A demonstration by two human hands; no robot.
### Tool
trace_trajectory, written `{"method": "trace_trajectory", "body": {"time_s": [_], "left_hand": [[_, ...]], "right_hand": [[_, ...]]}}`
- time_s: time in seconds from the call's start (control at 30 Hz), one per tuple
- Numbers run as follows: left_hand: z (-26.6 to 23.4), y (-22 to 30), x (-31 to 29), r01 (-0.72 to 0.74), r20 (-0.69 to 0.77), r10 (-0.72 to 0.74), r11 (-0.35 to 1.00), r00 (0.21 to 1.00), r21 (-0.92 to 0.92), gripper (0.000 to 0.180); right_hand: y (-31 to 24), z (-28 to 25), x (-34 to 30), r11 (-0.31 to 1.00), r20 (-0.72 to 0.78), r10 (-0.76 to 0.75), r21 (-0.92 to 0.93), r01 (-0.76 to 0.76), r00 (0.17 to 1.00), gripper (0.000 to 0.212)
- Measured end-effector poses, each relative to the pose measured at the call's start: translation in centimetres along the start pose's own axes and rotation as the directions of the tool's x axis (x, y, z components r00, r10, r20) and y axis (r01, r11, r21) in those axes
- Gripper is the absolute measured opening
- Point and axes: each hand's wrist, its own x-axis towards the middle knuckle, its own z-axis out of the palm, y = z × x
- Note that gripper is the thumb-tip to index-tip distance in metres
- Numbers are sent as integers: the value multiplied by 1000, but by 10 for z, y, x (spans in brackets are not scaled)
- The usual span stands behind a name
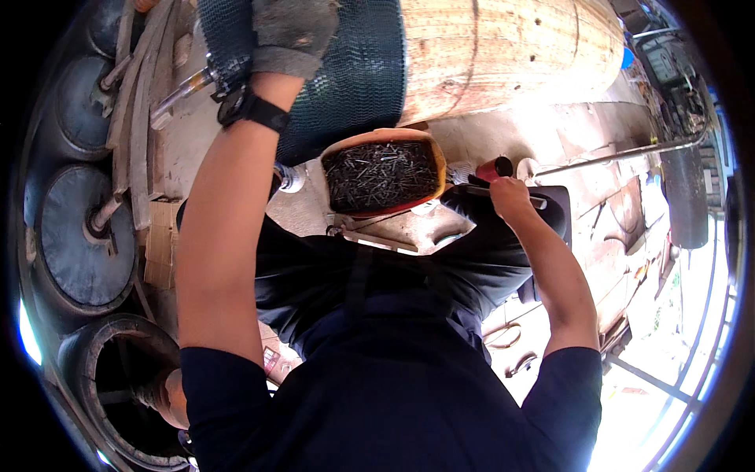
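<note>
My left hand (pixel 295 35), in a grey work glove with a dark watch at the wrist, reaches to a dark green textured sheet (pixel 354 79). The sheet wraps around part of a large pale wooden cylinder (pixel 503 55). The picture's upper edge cuts off the glove's fingers. Over my right thigh, my bare right hand (pixel 511 198) is closed around a dark tool with a shiny metal end (pixel 539 203); its kind is unclear. Just beyond that hand is a red and black round piece (pixel 495 168). Between my knees sits an orange-rimmed tub (pixel 442 169) full of loose nails (pixel 381 173).
A metal shaft (pixel 185 93) projects at the cylinder's left. Long wooden strips (pixel 141 118) lie beside several drum-like rollers with round grey ends (pixel 85 236). An open hollow drum (pixel 98 385) is at lower left. At right, a thin metal rod (pixel 613 156) crosses above the floor.
</note>
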Motion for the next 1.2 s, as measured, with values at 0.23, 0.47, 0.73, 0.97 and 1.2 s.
{"method": "trace_trajectory", "body": {"time_s": [0.23, 0.47, 0.73, 0.97, 1.2], "left_hand": [[23, -23, -12, -72, -59, 71, 997, 996, -11, 14], [27, -22, -14, -86, -34, 86, 996, 996, 20, 14], [21, -16, -9, -113, -5, 113, 992, 994, 53, 14], [22, -13, -9, -69, 44, 67, 997, 997, 32, 17], [22, -5, -6, -94, 44, 92, 994, 995, 58, 17]], "right_hand": [[-10, 2, -3, 998, -83, -52, -24, 50, 995, 15], [-14, -8, -5, 999, -12, -27, -21, 26, 1000, 20], [-15, 6, -13, 1000, -160, 24, -12, -27, 987, 16], [-11, 10, -13, 993, -65, 50, 106, -43, 997, 25], [-10, 15, -7, 990, -58, 26, 139, -18, 998, 27]]}}
